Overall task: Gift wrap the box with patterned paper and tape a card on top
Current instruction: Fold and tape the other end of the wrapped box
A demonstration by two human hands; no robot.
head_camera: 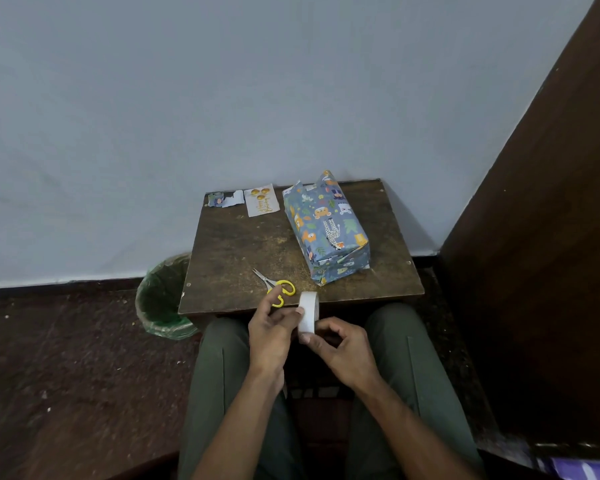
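Head view: a white tape roll [308,312] was held upright between both hands above the lap, at the near edge of the small wooden table [236,244]. The left hand [269,332] was curled with its fingertips against the roll's outer band; the right hand [340,344] pinched the roll's lower rim between thumb and bent fingers. Whether a strip had been pulled free could not be told. Yellow-handled scissors [277,287] lay just beyond the left hand. The box [326,228] was seen already covered in blue animal-patterned paper on the table's right; its far end appeared unfolded, its near end folded. The card [262,199] lay apart, untaped, near a paper scrap [224,199]. Gold script on the card could not be read.
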